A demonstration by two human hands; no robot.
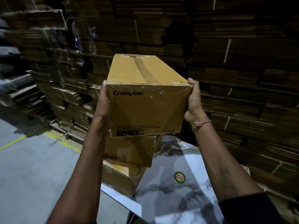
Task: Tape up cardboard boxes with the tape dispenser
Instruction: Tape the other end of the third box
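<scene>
A long brown cardboard box (pixel 145 101) printed "Crompton", with clear tape running along its top seam, is held up between both hands. My left hand (pixel 103 101) grips its left side with the thumb at the top edge. My right hand (pixel 193 101) grips its right side, thumb on the top corner. The box sits on or just above a second box (pixel 129 151), which rests on a third box (pixel 119 178). No tape dispenser is in view.
The stacked boxes stand on a marble-patterned table (pixel 169 191) bearing a round green sticker (pixel 179 177). Tall stacks of flattened cardboard (pixel 242 78) fill the back and right. Grey floor with a yellow line (pixel 14 142) lies to the left.
</scene>
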